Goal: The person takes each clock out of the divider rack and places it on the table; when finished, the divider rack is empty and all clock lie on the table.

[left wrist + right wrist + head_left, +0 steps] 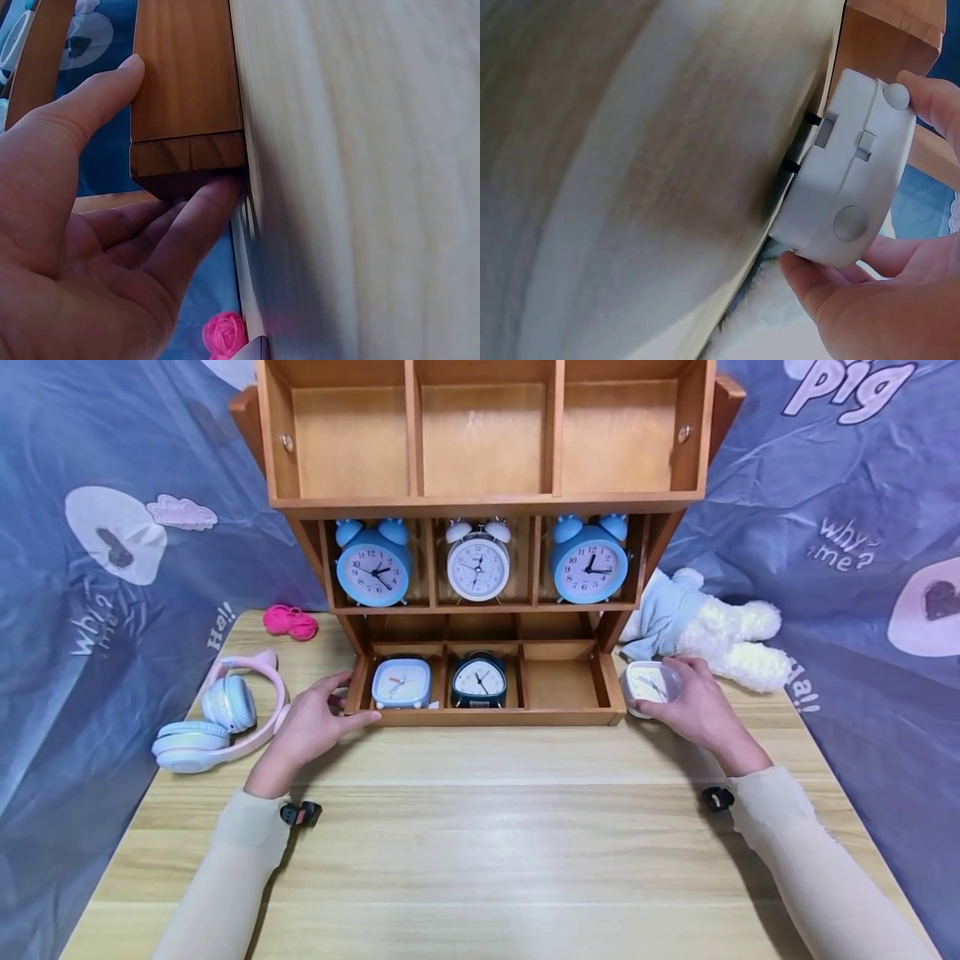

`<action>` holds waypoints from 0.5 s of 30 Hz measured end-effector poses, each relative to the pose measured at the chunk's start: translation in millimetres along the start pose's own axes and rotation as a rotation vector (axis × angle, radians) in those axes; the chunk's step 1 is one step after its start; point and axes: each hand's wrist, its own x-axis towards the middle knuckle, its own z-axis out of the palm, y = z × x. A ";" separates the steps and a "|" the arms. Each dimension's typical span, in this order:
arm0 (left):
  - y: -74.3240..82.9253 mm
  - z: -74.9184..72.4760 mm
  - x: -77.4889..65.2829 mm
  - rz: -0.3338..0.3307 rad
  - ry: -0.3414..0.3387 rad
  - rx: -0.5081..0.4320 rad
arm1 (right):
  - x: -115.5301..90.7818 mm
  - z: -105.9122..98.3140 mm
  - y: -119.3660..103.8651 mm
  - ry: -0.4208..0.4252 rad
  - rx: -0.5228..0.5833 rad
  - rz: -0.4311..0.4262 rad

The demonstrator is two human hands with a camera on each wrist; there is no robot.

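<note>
A brown wooden shelf (487,718) with stepped tiers of compartments stands at the back of the table. My left hand (315,718) holds the left end of its lowest tier, thumb on the front board (187,75) and fingers around the end. My right hand (693,706) grips a small white alarm clock (648,685) by its sides, just right of that tier. The clock's rounded white casing (847,172) appears in the right wrist view, close to the tabletop. In the lowest tier sit a light-blue alarm clock (401,682) at left and a dark green one (478,681) in the middle; the right compartment is bare.
The middle tier holds two blue twin-bell clocks (373,568) with a white one (478,567) between them. Pink-and-blue headphones (232,702) and pink yarn (290,622) lie at left. A white plush toy (720,631) lies behind my right hand. Blue printed cloth (97,693) surrounds the table.
</note>
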 end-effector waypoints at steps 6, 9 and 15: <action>-1.5 1.1 -0.2 0.003 0.003 -0.001 | -0.3 -0.4 1.7 -0.012 0.000 0.006; -2.5 0.8 -0.4 0.000 -0.003 -0.010 | -0.6 -0.7 1.9 -0.016 -0.001 0.004; -4.3 -0.3 1.3 0.016 -0.002 -0.005 | -0.7 -1.1 1.7 -0.017 0.001 0.015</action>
